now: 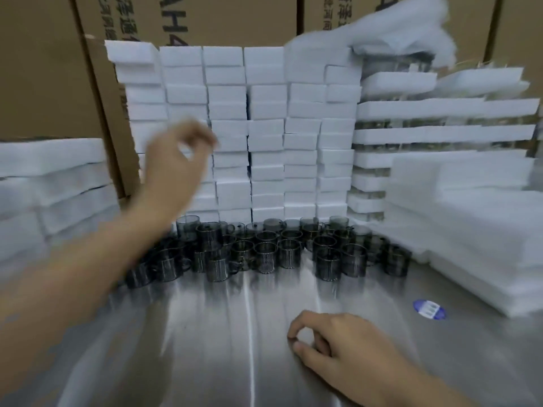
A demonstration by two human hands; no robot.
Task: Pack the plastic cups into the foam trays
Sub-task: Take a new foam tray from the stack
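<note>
My right hand (332, 345) rests on the steel table (191, 348), fingers loosely curled round nothing; my left hand (179, 163) is raised above the cups, blurred, fingers curled, and I cannot tell whether it pinches anything; the dark, clear plastic cups (264, 251) stand crowded at the table's back; white foam trays (264, 127) are stacked behind them and at both sides; cardboard boxes (44, 69) stand beyond.
</note>
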